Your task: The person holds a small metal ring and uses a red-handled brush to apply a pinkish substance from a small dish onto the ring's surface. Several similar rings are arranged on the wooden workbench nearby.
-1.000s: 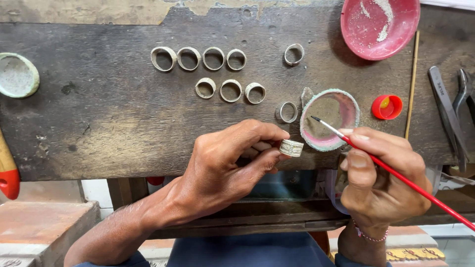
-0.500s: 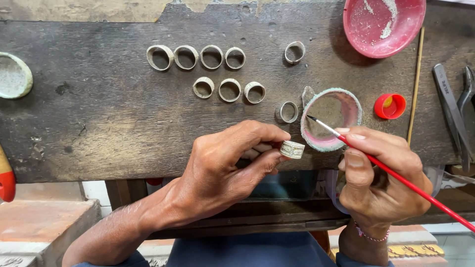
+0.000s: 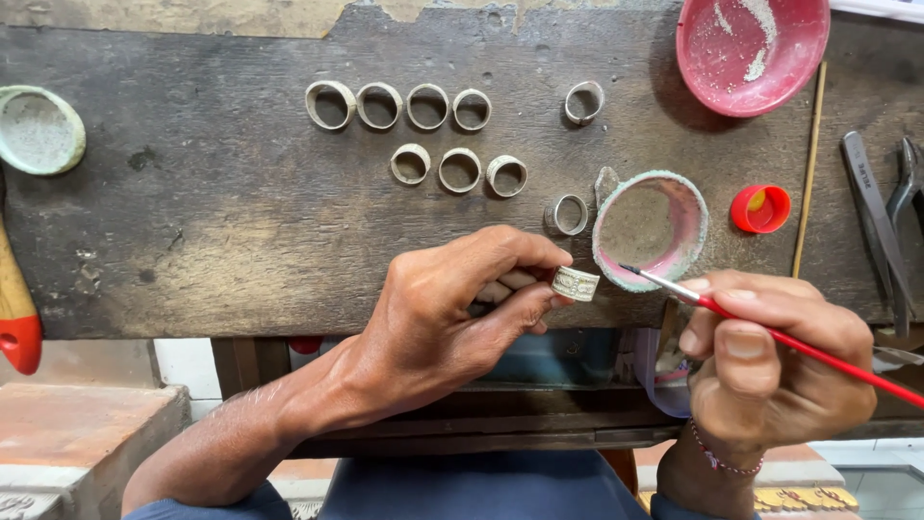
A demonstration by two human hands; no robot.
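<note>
Seven loose rings [image 3: 414, 130] lie in rows on the dark bench [image 3: 192, 221]. Nearer, the left hand [image 3: 452, 308] pinches one patterned ring [image 3: 575, 283] by its rim; small, stiff and probably light. The right hand [image 3: 770, 356] grips a red brush [image 3: 799, 345], bristles beside the pink dish [image 3: 651, 229].

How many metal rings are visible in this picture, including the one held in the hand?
10: four in the top row, three in the row below, one apart near the red bowl, one beside the pink cup, one ring in the left hand.
</note>
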